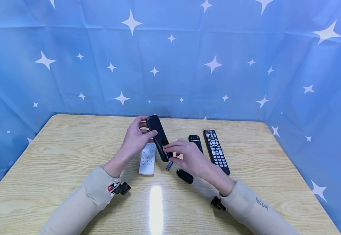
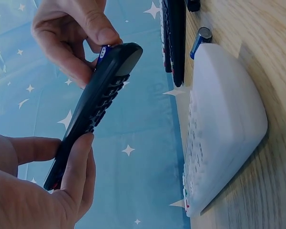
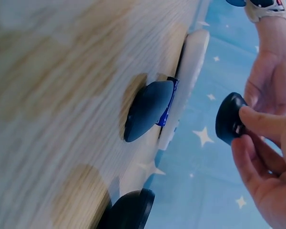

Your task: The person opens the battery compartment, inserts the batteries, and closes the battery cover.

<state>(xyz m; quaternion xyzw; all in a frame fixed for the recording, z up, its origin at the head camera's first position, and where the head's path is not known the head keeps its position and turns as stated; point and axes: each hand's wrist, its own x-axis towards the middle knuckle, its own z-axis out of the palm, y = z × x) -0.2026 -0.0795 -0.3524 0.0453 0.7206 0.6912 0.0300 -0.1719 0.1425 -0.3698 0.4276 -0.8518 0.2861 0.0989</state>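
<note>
My left hand [image 1: 136, 138] grips the upper end of a black remote control [image 1: 156, 130], tilted above the table with its back towards my head. At its lower end the battery compartment is uncovered. There my right hand [image 1: 191, 157] pinches a blue battery [image 2: 102, 55] between thumb and fingers, right at the compartment. The left wrist view shows the remote's buttons on the side turned away. A second blue battery [image 1: 169, 165] lies on the table below the remote. Close by, under the right wrist, is a small black battery cover [image 1: 185, 176].
A white remote [image 1: 147, 160] lies beneath the left hand. To the right are a smaller black remote [image 1: 194, 139], partly hidden by the right hand, and a long black remote [image 1: 216, 151]. A blue star-patterned curtain [image 1: 170, 65] stands behind the wooden table [image 1: 70, 156].
</note>
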